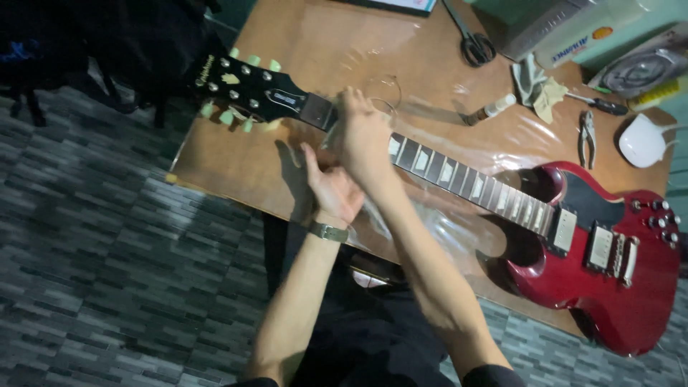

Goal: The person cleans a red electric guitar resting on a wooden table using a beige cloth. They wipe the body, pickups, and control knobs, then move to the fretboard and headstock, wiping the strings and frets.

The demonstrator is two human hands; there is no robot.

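Note:
A red electric guitar lies across a wooden table, its black headstock with pale green tuner knobs at the left. My right hand rests on the neck close to the headstock, fingers curled over the fretboard. My left hand, with a watch on the wrist, sits just below the neck, partly hidden under the right hand. A thin coil of wire lies right behind my right hand. I cannot tell whether either hand pinches a string.
Scissors, a small bottle, a crumpled cloth, a screwdriver, pliers, a white mouse and boxes lie along the table's far side. Clear plastic sheet covers the tabletop. Grey patterned floor lies to the left.

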